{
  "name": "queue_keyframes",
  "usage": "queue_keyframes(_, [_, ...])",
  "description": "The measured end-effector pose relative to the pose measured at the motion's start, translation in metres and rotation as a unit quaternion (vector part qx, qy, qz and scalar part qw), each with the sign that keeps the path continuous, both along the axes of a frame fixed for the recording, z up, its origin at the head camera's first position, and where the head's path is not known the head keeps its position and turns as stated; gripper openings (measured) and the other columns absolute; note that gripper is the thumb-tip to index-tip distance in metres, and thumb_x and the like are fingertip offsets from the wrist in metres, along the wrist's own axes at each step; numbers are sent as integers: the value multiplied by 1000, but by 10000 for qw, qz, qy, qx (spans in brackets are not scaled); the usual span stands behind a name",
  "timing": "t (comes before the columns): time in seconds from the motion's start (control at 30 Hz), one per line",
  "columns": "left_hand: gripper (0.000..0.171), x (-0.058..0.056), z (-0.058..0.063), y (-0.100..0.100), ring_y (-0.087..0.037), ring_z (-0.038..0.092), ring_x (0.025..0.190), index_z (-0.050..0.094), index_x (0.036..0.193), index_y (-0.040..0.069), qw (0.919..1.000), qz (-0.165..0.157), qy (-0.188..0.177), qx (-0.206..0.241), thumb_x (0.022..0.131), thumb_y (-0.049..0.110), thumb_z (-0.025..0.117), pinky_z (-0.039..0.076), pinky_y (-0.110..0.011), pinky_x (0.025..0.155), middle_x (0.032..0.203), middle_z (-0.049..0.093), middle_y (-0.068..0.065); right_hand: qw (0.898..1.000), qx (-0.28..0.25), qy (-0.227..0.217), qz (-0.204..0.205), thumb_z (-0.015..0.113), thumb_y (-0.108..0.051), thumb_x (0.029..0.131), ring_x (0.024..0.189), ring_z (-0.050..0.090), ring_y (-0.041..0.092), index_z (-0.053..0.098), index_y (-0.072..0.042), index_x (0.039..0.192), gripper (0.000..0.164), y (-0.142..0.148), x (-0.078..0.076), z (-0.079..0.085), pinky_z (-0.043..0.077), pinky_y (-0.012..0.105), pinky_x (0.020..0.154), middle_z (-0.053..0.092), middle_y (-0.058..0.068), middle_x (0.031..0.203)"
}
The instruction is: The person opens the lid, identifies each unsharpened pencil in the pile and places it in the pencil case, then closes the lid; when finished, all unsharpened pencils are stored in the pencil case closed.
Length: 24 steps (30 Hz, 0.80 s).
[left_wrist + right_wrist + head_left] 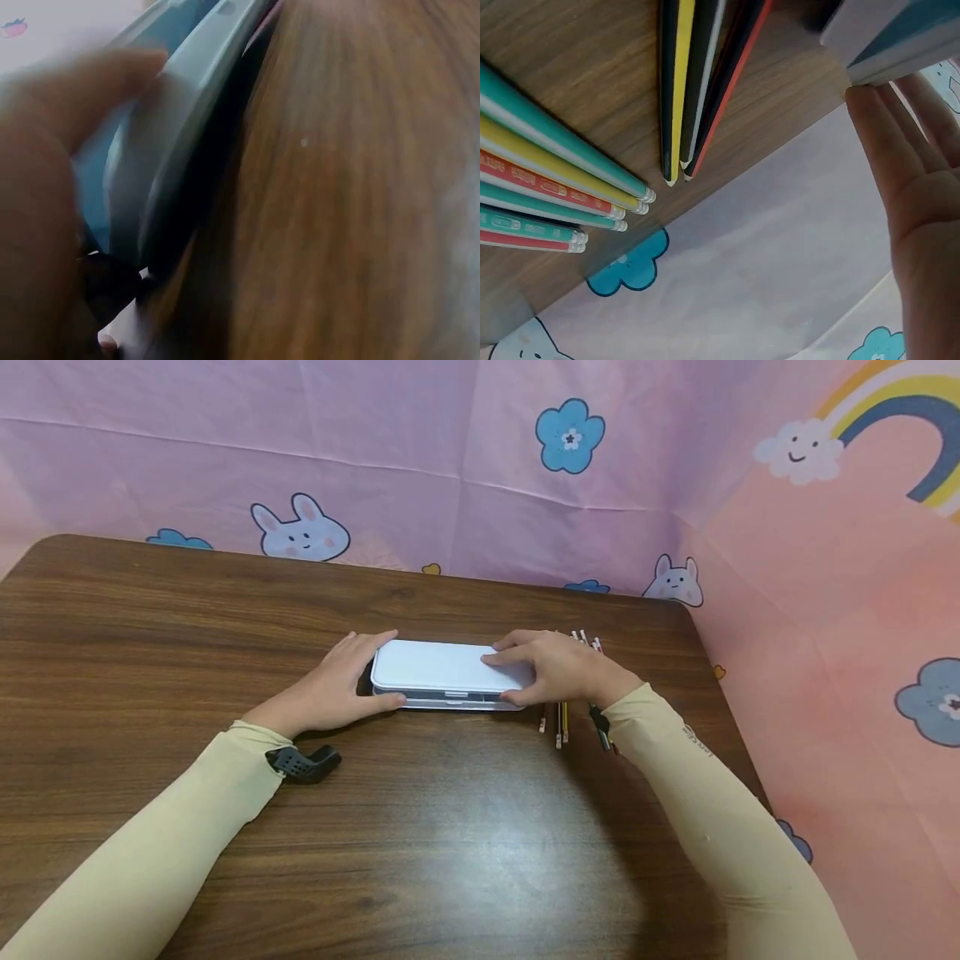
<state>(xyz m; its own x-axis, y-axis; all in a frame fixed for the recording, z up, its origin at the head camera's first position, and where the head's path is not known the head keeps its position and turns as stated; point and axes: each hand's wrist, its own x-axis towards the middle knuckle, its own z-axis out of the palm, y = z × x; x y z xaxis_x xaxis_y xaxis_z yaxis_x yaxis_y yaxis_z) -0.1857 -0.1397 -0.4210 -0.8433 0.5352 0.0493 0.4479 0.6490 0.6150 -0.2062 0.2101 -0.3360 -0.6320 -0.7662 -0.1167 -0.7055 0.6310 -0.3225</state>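
Note:
A white pencil case (pixel 450 667) lies lengthwise on the table, its lid slightly raised above the base along the front. My left hand (pixel 333 687) grips its left end, thumb at the front corner and fingers at the back corner. My right hand (pixel 558 668) holds the right end, with the thumb at the front edge and fingers over the lid. The left wrist view has the thumb (pixel 90 86) blurred against the case's side (pixel 187 90). In the right wrist view, fingertips (pixel 866 105) meet the case's edge (pixel 900 67).
Striped dark pencils (pixel 676 90) and several coloured pencils with white erasers (pixel 555 157) lie on the wooden table (pixel 225 635), right of the case and partly under my right forearm. A patterned pink cloth (pixel 420 460) hangs behind the table and along its right side.

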Motion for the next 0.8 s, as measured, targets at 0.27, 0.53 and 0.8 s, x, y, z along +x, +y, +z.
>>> queue_keyframes(0.27, [108,1,3,1,-39,11,158,23,164,8,9994,301,-162,6,85,58,79,5,-60,125,167,25,-20,9965,-796,-266,-38,79,-32,91,125,62,24,71,-13,134,48,10,-7,-5,54,42,96,65,7,138])
queue_keyframes(0.53, [105,3,4,3,-40,13,157,34,159,5,9978,589,-286,-25,83,61,80,10,-63,124,165,30,-20,9744,-2035,-700,-654,81,-20,92,94,67,14,80,-15,117,26,20,-17,-9,55,31,78,75,-2,116])
queue_keyframes(0.8, [105,2,2,4,-40,19,155,38,154,2,9971,696,-301,-31,81,65,80,18,-63,122,166,27,-21,9265,-2988,-669,-2189,79,-25,95,84,66,15,81,-11,105,18,15,-25,-8,57,30,74,76,4,102])
